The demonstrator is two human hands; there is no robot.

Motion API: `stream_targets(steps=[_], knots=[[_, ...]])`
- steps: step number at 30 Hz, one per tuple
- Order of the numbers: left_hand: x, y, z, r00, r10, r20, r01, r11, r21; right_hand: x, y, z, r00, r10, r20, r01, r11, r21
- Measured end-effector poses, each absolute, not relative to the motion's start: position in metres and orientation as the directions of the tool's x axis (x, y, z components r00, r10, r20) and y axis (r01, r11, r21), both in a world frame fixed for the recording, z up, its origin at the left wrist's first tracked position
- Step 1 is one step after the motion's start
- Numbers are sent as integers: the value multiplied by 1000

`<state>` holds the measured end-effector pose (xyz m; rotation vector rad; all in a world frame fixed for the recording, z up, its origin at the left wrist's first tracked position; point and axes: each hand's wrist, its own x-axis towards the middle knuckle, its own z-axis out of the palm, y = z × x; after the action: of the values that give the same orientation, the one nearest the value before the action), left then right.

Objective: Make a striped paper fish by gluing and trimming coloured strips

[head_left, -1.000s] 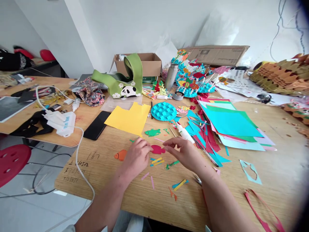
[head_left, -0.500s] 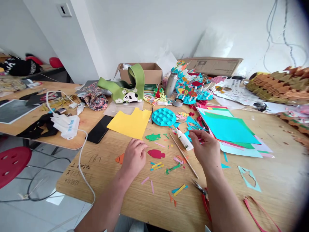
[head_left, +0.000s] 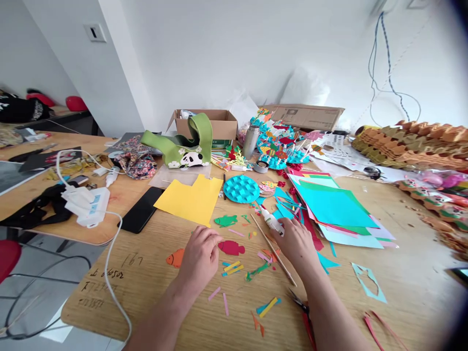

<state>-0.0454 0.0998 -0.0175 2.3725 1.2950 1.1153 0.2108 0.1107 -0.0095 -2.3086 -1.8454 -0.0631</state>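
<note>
My left hand (head_left: 201,254) is closed, low over the table, its fingers curled together; what they hold, if anything, is hidden. It sits between a red paper fish (head_left: 232,247) near its fingertips and an orange paper fish (head_left: 174,258), partly covered by the hand. My right hand (head_left: 297,243) is closed at the base of a white glue bottle (head_left: 271,222) lying on the table, covering its lower end. A green paper fish (head_left: 225,221) lies beyond the left hand. A thin wooden stick (head_left: 274,251) runs beside the glue bottle. Pliers (head_left: 305,312) with red handles lie partly under my right forearm.
Yellow paper (head_left: 192,197), a black phone (head_left: 141,209) and a blue egg-tray disc (head_left: 241,189) lie further back. Coloured sheets (head_left: 336,207) are stacked at right. Paper strips (head_left: 232,268) are scattered in front. A white cable (head_left: 109,273) hangs over the left edge.
My right hand has moved from beside the glue bottle down onto its base. My left hand stays near the red fish. The view has tilted up and turned right.
</note>
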Motion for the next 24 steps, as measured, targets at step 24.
stream_targets(steps=[24], knots=[[-28, 59, 1, 475, 865, 159, 796, -500, 343, 160, 101, 9, 242, 970, 36, -221, 91, -971]])
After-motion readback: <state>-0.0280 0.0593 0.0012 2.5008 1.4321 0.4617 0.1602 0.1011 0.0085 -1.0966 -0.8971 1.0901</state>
